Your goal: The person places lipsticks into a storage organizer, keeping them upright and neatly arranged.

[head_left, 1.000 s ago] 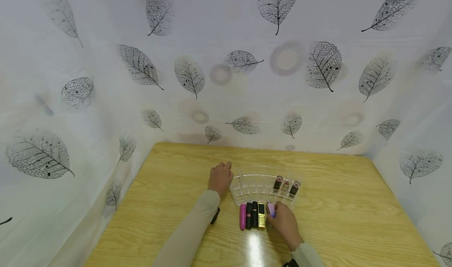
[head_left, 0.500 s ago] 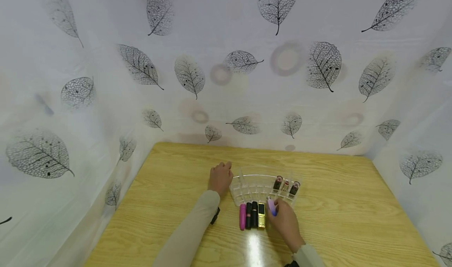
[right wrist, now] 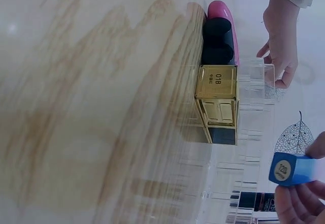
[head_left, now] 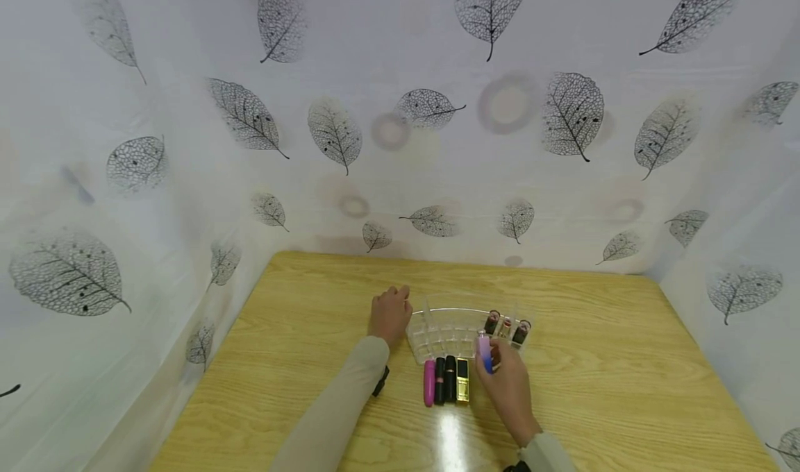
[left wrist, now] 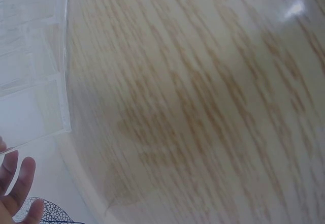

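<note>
My right hand (head_left: pixel 507 382) pinches a lipstick tube (head_left: pixel 484 352), lilac at the top and blue at the bottom, held upright at the organizer's front edge. In the right wrist view its blue end (right wrist: pixel 290 169) has a round label. My left hand (head_left: pixel 391 315) holds the left end of the clear lipstick organizer (head_left: pixel 441 334) between thumb and fingers. Several lipsticks lie side by side before it: a pink one (head_left: pixel 429 383), two black ones, and a gold-and-black one (head_left: pixel 462 382). Three dark or gold lipsticks (head_left: pixel 492 323) stand in right-hand slots.
The wooden table (head_left: pixel 600 361) extends around the organizer. A pale leaf-print curtain (head_left: pixel 431 180) hangs along the back and both sides. Light glares off the tabletop near its front.
My right hand has lifted the lilac-and-blue lipstick from beside the gold one, moved it away from me toward the organizer, and tipped it more upright. The left hand stays put.
</note>
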Demonstrator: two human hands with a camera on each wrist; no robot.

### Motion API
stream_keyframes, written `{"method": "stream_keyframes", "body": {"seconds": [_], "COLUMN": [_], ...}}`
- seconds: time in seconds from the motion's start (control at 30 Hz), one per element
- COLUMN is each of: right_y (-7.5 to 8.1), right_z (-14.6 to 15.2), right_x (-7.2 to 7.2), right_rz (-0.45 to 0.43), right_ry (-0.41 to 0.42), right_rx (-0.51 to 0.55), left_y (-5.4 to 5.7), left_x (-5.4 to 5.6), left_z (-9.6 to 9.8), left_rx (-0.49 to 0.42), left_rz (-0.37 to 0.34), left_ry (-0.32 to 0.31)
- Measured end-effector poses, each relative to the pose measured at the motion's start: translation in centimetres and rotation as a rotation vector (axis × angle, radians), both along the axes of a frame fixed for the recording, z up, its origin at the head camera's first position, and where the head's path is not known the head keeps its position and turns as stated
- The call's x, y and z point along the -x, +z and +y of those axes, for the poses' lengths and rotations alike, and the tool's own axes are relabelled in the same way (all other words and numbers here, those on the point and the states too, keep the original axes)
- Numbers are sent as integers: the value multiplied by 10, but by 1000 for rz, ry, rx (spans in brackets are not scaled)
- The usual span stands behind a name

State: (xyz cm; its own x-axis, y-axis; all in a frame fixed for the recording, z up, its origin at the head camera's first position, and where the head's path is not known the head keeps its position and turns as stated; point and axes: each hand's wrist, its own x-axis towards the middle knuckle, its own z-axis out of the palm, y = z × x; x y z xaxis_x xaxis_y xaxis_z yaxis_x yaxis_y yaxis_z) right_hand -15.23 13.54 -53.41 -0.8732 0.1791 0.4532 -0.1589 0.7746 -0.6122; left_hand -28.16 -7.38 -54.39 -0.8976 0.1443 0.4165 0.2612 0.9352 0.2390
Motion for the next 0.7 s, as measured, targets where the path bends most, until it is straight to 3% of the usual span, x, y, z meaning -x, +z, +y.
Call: {"method": "stream_keyframes", "body": {"seconds": [0.2, 0.33, 0.47, 0.57, 0.7], "right_y": [4, 12, 12, 15, 17], "right_z": [0, 1, 6, 9, 12], "right_x": [0, -2, 0, 1, 2], "right_rz": [36, -35, -165, -247, -279], "right_ry": [74, 188, 285, 319, 349], "right_rx": [187, 382, 543, 595, 588], "left_y": [0, 0, -2, -3, -2], "left_x": [-1, -1, 1, 1, 0], "left_z": [0, 0, 0, 1, 1], "left_rx": [-9, -17, -16, -17, -11], "left_rz": [-8, 0, 20, 32, 37], "left_ry": [-4, -8, -3, 2, 6]}}
